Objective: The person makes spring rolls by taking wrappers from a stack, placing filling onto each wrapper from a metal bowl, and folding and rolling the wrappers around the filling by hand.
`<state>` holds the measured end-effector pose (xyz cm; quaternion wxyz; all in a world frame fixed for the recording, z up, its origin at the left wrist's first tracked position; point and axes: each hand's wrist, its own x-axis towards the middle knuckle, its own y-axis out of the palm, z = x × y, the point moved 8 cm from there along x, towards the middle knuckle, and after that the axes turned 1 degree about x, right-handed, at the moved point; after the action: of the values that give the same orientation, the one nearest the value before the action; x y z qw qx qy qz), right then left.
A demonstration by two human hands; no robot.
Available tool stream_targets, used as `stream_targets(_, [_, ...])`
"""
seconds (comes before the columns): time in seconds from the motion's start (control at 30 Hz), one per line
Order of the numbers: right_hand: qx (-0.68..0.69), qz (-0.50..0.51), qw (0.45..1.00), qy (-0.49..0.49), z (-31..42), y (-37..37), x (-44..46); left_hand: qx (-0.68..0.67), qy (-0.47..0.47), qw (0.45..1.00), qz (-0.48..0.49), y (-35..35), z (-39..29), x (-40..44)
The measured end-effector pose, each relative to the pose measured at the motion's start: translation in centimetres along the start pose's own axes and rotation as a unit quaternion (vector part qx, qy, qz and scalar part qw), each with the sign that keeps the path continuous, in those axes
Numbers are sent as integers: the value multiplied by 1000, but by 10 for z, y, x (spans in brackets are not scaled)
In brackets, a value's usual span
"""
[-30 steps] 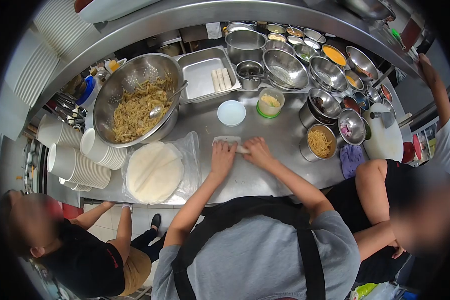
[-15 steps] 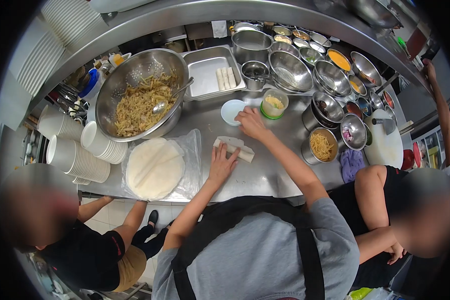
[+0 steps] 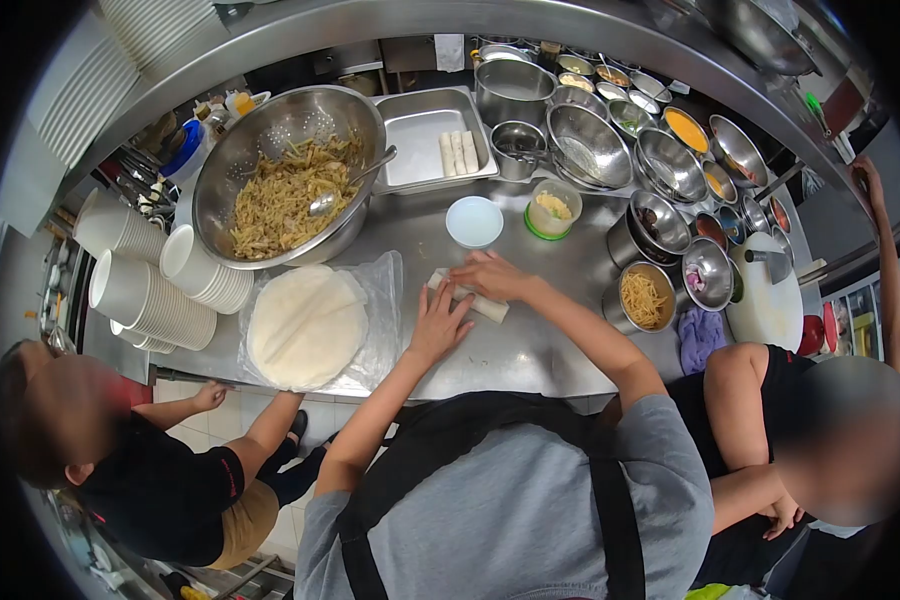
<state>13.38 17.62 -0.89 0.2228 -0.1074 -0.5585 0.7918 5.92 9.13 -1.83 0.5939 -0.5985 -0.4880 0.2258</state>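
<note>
A spring roll [image 3: 487,306], wrapped in a thin pale skin, lies on the steel counter in front of me. My left hand [image 3: 438,325] rests on its left part with the fingers spread. At the far edge of the wrapper is my right hand [image 3: 494,275], its fingers stretched to the left and touching the skin near my left fingertips. Just beyond stands a small pale blue bowl [image 3: 474,222]. To its right is a clear tub with a green base [image 3: 550,211], holding a yellowish paste. A stack of round wrappers [image 3: 305,325] lies on plastic to my left.
A large colander [image 3: 215,190] of shredded filling with a spoon stands at the back left. Finished rolls [image 3: 458,153] lie in a steel tray [image 3: 410,140]. Stacked white tubs [image 3: 155,305] stand left; several steel bowls [image 3: 670,160] crowd the right. People stand on both sides.
My right hand has moved from the blue bowl down to the far edge of the roll's wrapper. My left hand stays on the roll. The person at left has drawn one hand back.
</note>
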Motion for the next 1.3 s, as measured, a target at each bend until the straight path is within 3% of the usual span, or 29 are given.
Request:
stream_targets(0.2, [-99, 57, 993, -34, -8, 3, -36, -7, -3, 1000, 11, 3, 3, -2])
stream_targets(0.33, [-114, -16, 989, -97, 0, 7, 3, -9, 5, 1000, 8, 3, 2, -3])
stream_targets(0.43, [-121, -6, 987, -102, 0, 6, 0, -8, 7, 1000, 4, 0, 3, -1])
stream_targets(0.63, [-57, 164, 984, 29, -8, -6, -27, -9, -4, 1000, -3, 0, 2, -1])
stream_targets(0.73, [-4, -14, 999, -29, 2, 0, 5, -9, 5, 1000, -11, -1, 1, -1])
stream_targets(0.8, [-28, -25, 998, -40, 1, 10, 5, -7, 9, 1000, -14, -3, 2, -1])
stream_targets(1.03, [-78, 102, 992, -5, -6, -2, -50, -7, -4, 1000, -12, 1, 2, 0])
stream_targets(1.13, [-38, -136, 988, 66, -7, -56, -29, -2, 4, 1000, -20, -1, 1, 0])
stream_targets(1.23, [-71, -209, 971, 93, -19, -70, -9, 0, 7, 1000, -21, -2, 1, 0])
stream_targets(1.3, [-97, -186, 974, 86, -27, -59, 3, 1, 7, 1000, -20, -2, 0, 1])
